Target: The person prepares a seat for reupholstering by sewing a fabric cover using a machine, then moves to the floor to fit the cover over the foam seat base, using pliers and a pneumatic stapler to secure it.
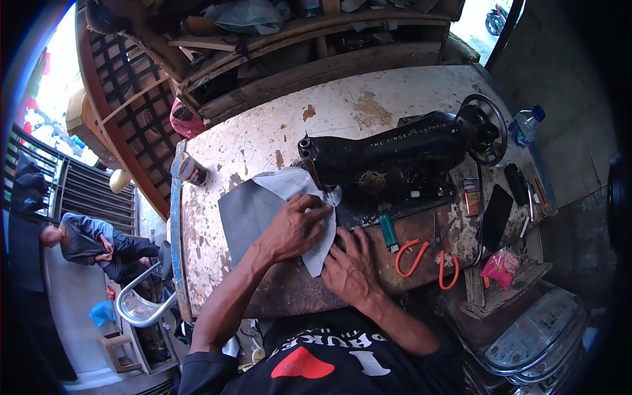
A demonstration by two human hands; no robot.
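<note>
A black sewing machine (388,148) stands on the worn table, its needle end toward the left. Under that end lies a piece of grey textured material (243,214) with a pale layer (283,181) over part of it. My left hand (297,227) rests on this piece close to the needle, fingers bent and pressed together on the pale layer. Just right of the piece's edge, my right hand (352,266) lies with fingers spread, its fingertips beside or touching that edge. The needle tip is too small to make out.
Right of my right hand are a green lighter (388,232) and two orange loop handles (411,258). A dark phone (496,217), a bottle (523,125) and a pink packet (501,266) are farther right. A jar (191,170) stands at left; a person (99,243) sits beyond.
</note>
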